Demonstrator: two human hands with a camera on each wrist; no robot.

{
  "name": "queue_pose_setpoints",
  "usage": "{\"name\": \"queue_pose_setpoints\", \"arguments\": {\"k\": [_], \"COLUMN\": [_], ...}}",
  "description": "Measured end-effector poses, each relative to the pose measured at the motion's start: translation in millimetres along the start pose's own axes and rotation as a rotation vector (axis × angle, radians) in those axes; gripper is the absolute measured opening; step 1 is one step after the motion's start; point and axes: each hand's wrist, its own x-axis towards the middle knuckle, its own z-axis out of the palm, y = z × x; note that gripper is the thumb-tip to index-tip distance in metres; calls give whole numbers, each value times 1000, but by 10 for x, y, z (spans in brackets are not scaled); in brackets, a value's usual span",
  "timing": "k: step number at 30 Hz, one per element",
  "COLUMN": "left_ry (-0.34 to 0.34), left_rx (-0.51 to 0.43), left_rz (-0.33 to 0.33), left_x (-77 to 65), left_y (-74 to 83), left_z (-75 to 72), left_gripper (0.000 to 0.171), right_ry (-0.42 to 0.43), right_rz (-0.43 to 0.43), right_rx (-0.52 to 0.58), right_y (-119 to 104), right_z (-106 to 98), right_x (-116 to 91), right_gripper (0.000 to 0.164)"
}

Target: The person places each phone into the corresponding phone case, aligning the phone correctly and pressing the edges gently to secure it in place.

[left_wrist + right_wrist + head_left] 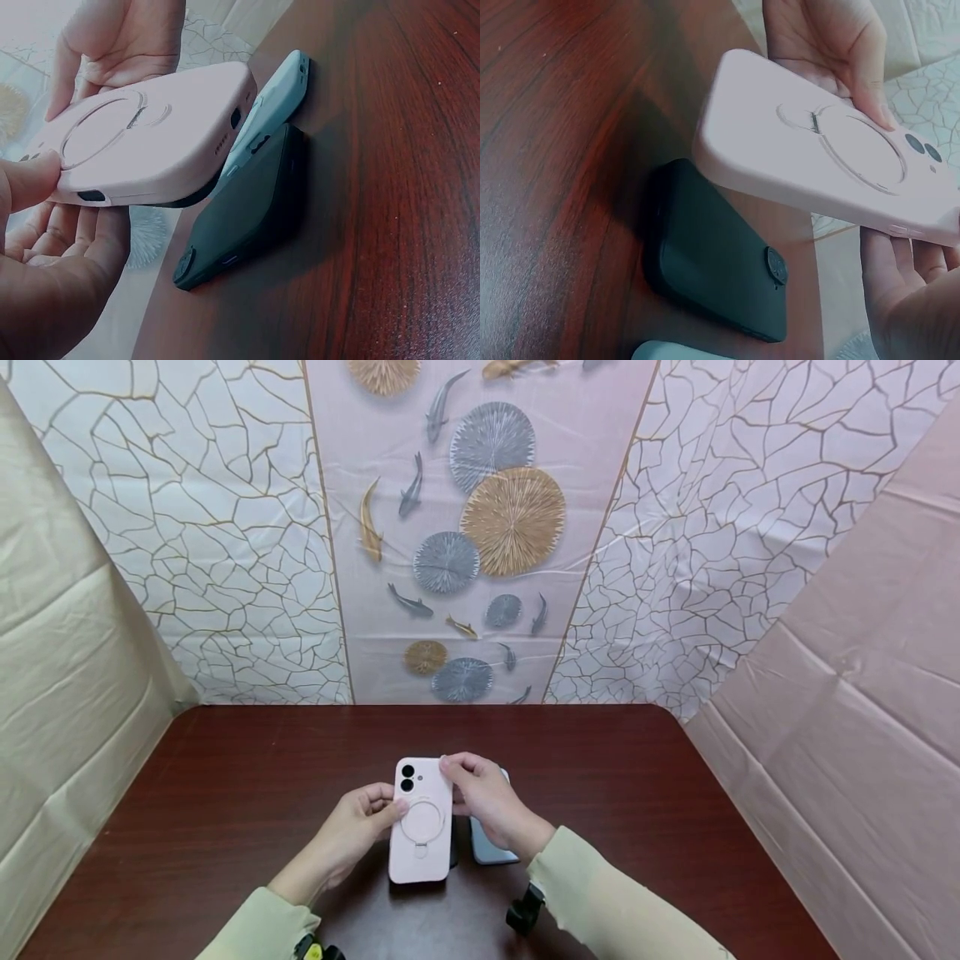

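Both hands hold a phone in a pale pink case [420, 864] above the table, its back with two dark camera lenses and a round ring facing up. My left hand [347, 833] grips the left edge, thumb on the back and fingers beneath. At the upper right corner, my right hand [489, 797] pinches the case between thumb and fingers. Below it lies a black phone case [709, 255] with a round camera patch, mostly hidden in the head view. A light blue phone case [491, 852] lies beside the black one, partly under my right hand.
The dark red-brown wooden table [247, 777] has rounded far corners. Behind it hangs a patterned cloth [247, 527] with fish and discs, and plain beige cloth [847, 718] drapes down on both sides. A black wrist device [525, 910] sits by the right sleeve.
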Motion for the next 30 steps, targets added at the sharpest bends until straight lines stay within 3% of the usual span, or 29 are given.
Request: {"name": "queue_pose_setpoints", "arguments": {"k": [15, 21, 30], "left_ry": [-18, 47, 118], "left_rx": [8, 31, 88], "left_rz": [-39, -16, 3], "left_x": [-15, 10, 4], "left_y": [47, 41, 81], "left_z": [13, 27, 70], "left_gripper": [33, 33, 20], "right_ry": [17, 11, 0], "right_rz": [0, -18, -15], "right_rx": [-38, -29, -59], "right_y": [26, 39, 54], "right_z": [-2, -3, 13], "right_x": [12, 11, -1], "right_gripper": [33, 33, 29]}}
